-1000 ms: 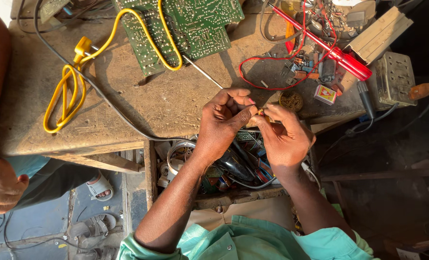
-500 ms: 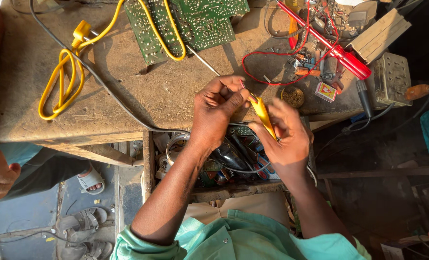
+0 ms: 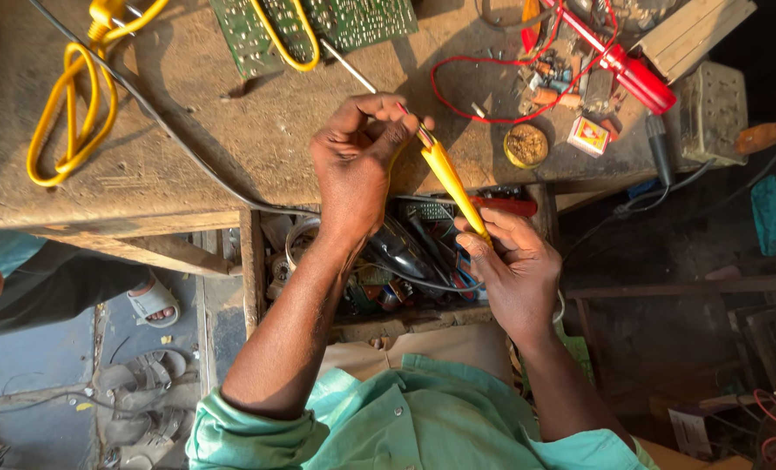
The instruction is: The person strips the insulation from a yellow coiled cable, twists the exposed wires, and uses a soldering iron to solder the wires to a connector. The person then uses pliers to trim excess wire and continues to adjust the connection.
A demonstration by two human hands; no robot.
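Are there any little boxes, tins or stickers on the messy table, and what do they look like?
Small box: on the table's right part, beside the red wire; squarish, white with red and yellow print.
Round tin: just left of that box, near the table's front edge; yellow rim, brownish inside.
No screens or signs show.

A light green shirt, sleeves seemingly rolled above the elbows, 2 bare forearms.

Green circuit board (image 3: 353, 22), coiled yellow cable (image 3: 70, 122), red wire (image 3: 484, 87) on workbench (image 3: 196, 165).
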